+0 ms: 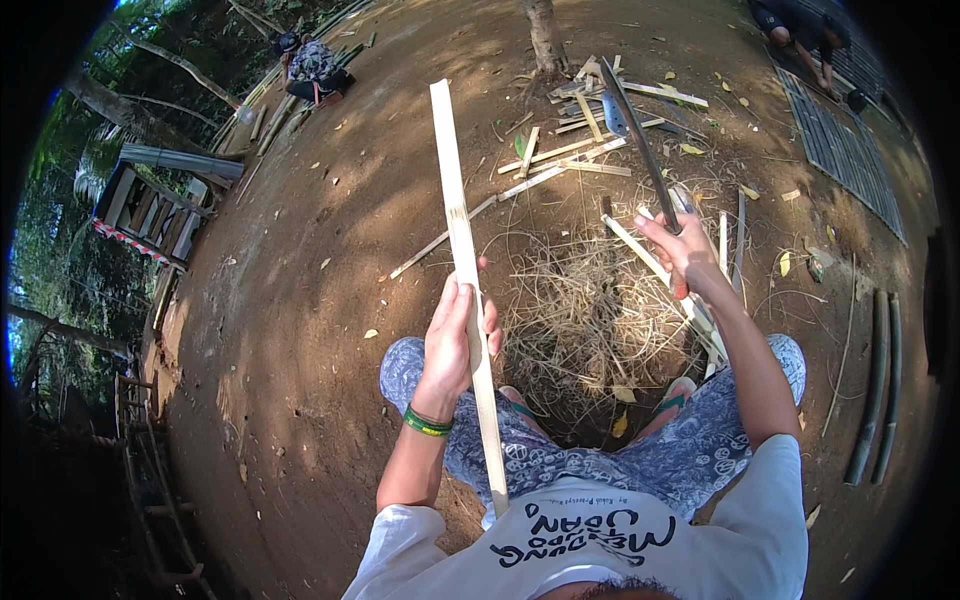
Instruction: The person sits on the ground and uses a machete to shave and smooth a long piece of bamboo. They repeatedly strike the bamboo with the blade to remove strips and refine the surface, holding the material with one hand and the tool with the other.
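Observation:
My left hand [452, 335] is closed around a long pale bamboo strip [458, 215]. The strip stands on a slant, its lower end against my shirt and its upper end pointing away from me, with a node partway up. In my right hand [690, 255] is the handle of a machete [642, 145]; its long dark blade points up and slightly left, apart from the strip. Between my feet lies a heap of thin bamboo shavings [575, 320]. Several split bamboo strips [655, 262] lie beneath and beside my right hand.
More bamboo pieces [590, 115] are scattered before a tree trunk [544, 40]. Two dark poles [872, 390] lie at right, near a slatted bamboo panel [840, 150] where a person [800, 35] bends. Another person [312, 65] sits at far left, beyond a small wooden shelter [155, 210].

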A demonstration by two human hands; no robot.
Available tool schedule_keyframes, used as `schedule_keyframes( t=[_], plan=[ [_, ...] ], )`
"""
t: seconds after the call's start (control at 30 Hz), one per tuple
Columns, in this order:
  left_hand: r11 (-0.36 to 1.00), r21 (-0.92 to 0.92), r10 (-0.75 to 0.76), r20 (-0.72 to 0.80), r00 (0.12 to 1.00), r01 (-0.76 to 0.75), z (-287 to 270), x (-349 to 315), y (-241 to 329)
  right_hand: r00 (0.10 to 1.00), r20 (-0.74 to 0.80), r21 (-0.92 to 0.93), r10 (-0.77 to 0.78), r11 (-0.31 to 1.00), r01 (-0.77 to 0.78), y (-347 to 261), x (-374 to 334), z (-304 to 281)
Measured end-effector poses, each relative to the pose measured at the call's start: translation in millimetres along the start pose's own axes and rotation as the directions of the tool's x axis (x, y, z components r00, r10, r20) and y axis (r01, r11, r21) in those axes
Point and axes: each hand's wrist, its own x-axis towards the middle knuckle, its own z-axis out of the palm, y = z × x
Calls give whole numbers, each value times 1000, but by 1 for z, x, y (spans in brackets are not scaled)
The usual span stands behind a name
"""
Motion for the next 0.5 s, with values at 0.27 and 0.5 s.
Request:
schedule_keyframes(
  t=[0.27,0.5],
  plan=[
    [973,-183,139,-6,990,-137,-3,111,30,937,301,241,-180,964,108,28,-27,49],
    [945,-141,263,-212,941,-296,31,175,29,917,373,130,-137,987,95,20,-60,72]
  ],
)
